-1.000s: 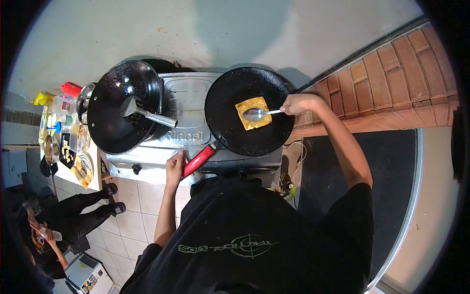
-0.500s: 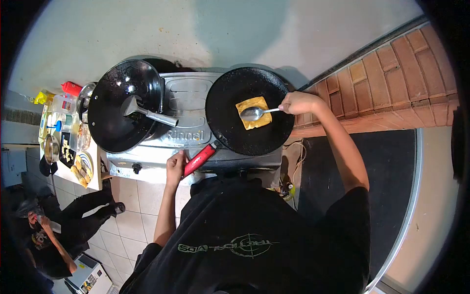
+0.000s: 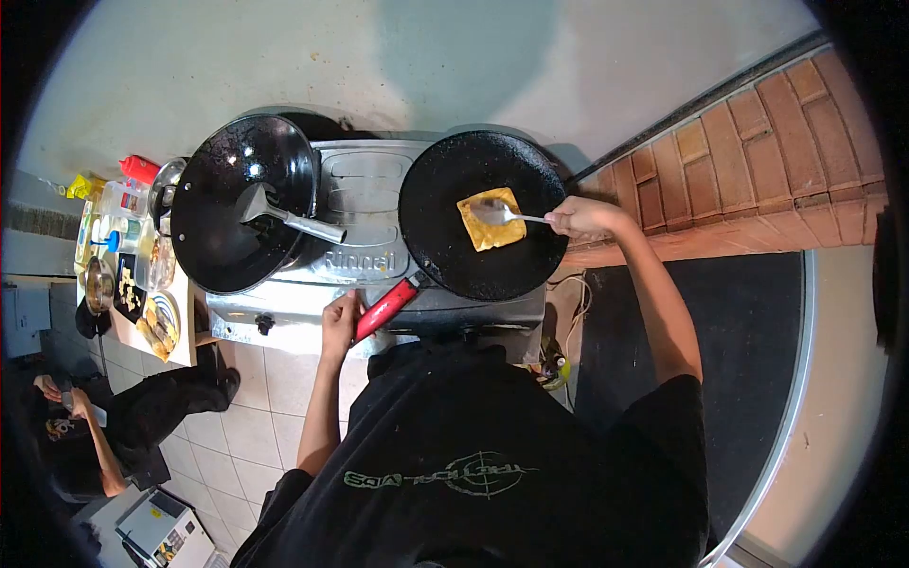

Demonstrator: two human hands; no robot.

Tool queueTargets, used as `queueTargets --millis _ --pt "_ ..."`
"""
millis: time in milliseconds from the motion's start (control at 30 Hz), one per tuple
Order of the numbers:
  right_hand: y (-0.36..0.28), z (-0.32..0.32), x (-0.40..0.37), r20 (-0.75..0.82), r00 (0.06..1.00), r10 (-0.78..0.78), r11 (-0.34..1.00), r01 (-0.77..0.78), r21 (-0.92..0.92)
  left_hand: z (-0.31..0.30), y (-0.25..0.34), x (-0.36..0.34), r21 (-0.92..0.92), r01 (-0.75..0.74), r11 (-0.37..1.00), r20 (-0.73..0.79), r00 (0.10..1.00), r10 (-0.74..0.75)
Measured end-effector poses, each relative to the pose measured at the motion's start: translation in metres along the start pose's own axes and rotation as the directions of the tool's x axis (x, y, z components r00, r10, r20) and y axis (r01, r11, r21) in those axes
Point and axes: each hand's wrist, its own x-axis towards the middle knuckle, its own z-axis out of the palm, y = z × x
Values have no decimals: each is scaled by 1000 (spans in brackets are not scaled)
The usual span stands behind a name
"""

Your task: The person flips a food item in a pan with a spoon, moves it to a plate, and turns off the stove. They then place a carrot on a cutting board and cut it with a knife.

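We see a browned yellow food square (image 3: 494, 236) lying in our round black pan (image 3: 440, 213) with a red handle (image 3: 386, 310); our metal spoon (image 3: 490, 211) has its bowl over it

Right of centre, your right hand (image 3: 581, 218) holds a spoon (image 3: 490, 211) over yellow food (image 3: 497, 238) in a pan (image 3: 445, 180). Left of centre, your left hand (image 3: 339, 327) grips the red handle (image 3: 386, 310). A wok (image 3: 216, 241) sits upper left.

Pan (image 3: 436, 241), right of centre: matt, speckled, rough-looking toward edge. Pan handle (image 3: 386, 310): glossy, plastic-looking. Spoon (image 3: 491, 211): smooth, shiny metal. Folded square of food (image 3: 494, 237): slightly uneven, low sheen. Wok (image 3: 210, 237), left of centre: glossy, bright highlights. Spatula (image 3: 305, 225): satin metal. Stove (image 3: 360, 194): reflective metal, embossed. Wall (image 3: 284, 57), top of frame: smooth, matt. Bricks (image 3: 757, 142), upper right: rough, matt. Shirt (image 3: 530, 407), lower centre: matt cloth.
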Motion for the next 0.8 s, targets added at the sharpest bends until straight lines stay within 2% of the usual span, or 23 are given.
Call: queueTargets --millis 33,100,233,300,433,500,533,600,633,700,733,800 --pt "4 1 2 -1 1000 0 1000 0 0 0 1 0 -6 2 1000 2 1000 -2" --pt "13 5 8 -161 975 -154 921 83 -381 2 4 -1 -11 2 1000 3 1000 -2" --pt "8 11 2 -158 956 -246 923 182 -338 3 5 -1 -13 -15 1000 -8 1000 15" --pt "-3 16 -9 -148 981 -123 981 97 -169 4 6 0 -19 -22 1000 -9 1000 21" --pt "13 18 10 -199 961 -192 949 130 -287 6 12 -3 -8 -22 1000 -20 1000 22" --pt "9 22 3 -152 988 5 1000 -2 16 8 14 -4 -4 -22 1000 -19 1000 22" --pt "11 27 2 -151 988 5 1000 -3 15 8 15 -4 -18 -30 999 -20 999 29" --pt "15 39 0 -454 865 -213 972 140 -188 8 15 -4 -33 -38 999 -25 999 37" --pt "16 47 -3 -452 865 -215 971 142 -191 7 15 -4 -21 -32 999 -23 999 32" --pt "17 66 -10 -535 722 -439 898 331 -290 7 11 -3 -14 -25 1000 -21 999 25" --pt "18 77 -12 -540 700 -466 884 383 -267 6 7 -2 -14 -29 999 -26 999 29" --pt "27 100 -8 -624 631 -461 887 337 -315 5 2 -1 -16 -30 999 -27 999 30"
